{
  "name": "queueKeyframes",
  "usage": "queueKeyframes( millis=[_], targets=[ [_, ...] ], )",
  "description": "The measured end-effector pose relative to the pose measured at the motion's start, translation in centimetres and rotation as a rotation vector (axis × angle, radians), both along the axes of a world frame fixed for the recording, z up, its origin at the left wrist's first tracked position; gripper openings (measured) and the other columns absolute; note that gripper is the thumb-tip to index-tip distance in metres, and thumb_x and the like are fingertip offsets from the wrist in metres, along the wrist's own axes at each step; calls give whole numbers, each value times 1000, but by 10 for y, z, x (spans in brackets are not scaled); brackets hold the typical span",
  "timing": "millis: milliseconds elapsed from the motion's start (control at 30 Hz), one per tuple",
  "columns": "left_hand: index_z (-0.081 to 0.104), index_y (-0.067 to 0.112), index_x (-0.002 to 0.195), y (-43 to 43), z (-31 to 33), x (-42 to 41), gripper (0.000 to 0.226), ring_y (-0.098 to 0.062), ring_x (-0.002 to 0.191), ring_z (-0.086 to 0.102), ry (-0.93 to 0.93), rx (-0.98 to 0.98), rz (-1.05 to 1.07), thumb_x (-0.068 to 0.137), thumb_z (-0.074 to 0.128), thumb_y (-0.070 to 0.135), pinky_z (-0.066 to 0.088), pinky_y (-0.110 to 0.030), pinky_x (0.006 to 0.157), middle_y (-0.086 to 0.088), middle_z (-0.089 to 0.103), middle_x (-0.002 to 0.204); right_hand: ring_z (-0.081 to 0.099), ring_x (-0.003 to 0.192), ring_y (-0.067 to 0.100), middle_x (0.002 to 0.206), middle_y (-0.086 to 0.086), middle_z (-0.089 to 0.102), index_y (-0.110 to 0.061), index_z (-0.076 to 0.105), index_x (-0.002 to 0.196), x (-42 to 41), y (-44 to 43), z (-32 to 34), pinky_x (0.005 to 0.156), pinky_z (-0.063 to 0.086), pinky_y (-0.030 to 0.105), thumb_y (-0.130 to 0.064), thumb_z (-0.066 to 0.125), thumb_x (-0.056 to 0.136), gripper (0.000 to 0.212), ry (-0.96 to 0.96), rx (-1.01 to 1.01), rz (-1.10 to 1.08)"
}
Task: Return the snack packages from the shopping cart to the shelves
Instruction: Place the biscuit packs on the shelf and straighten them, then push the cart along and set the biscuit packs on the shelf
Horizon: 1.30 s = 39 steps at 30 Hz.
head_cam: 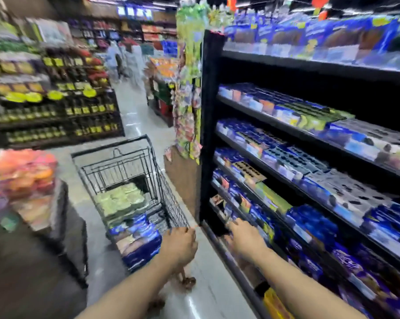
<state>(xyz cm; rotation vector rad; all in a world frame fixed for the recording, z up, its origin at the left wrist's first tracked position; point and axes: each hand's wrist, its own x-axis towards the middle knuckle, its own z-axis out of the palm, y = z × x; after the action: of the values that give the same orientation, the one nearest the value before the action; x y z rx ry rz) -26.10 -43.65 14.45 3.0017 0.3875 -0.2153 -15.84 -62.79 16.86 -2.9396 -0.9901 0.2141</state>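
A black wire shopping cart (171,199) stands in the aisle to the left of the shelf unit. It holds blue snack packages (139,245) near me and pale green packages (120,201) farther in. My left hand (179,246) is at the cart's near right rim, fingers curled; blur hides whether it grips the rim. My right hand (245,240) reaches with spread fingers toward the low left end of the black shelves (258,116), holding nothing. The shelves carry rows of blue snack boxes (314,222).
Hanging candy strips (187,93) cover the shelf's end panel. A display with orange packets (24,176) stands left of the cart. Shelving with dark jars (56,107) lines the far left. People (116,58) stand down the aisle. The whole view is motion-blurred.
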Motion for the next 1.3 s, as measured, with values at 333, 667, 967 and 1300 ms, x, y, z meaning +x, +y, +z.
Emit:
queueKeyframes(
  millis=[333, 667, 967, 1300],
  targets=[
    [52, 22, 137, 187, -10, 21, 44, -33, 125, 52, 96, -20, 340, 97, 46, 40, 40, -42, 104, -9, 55, 135, 57, 123, 31, 133, 8, 57, -24, 54, 134, 92, 223, -27, 99, 49, 39, -42, 49, 96, 42, 267, -57, 286],
    [58, 21, 130, 321, -50, 12, 46, -31, 122, 52, 169, -38, 507, 97, 40, 48, 40, -40, 100, -6, 57, 130, 59, 121, 23, 143, 7, 55, -19, 49, 143, 124, 384, -64, 98, 49, 34, -38, 56, 98, 50, 513, -121, 307],
    [59, 17, 125, 453, -99, 45, 40, -33, 120, 52, 250, -52, 367, 96, 43, 39, 39, -43, 101, -8, 58, 124, 59, 117, 26, 134, 7, 61, -18, 53, 137, 144, 496, -108, 95, 50, 32, -38, 58, 96, 46, 583, -168, 137],
    [47, 20, 141, 517, -154, 95, 47, -33, 132, 40, 253, -128, 296, 96, 43, 34, 31, -45, 110, -10, 48, 138, 59, 72, 11, 88, -2, 64, -16, 52, 137, 177, 553, -143, 61, 44, 24, -36, 57, 99, 44, 679, -102, -4]
  ],
)
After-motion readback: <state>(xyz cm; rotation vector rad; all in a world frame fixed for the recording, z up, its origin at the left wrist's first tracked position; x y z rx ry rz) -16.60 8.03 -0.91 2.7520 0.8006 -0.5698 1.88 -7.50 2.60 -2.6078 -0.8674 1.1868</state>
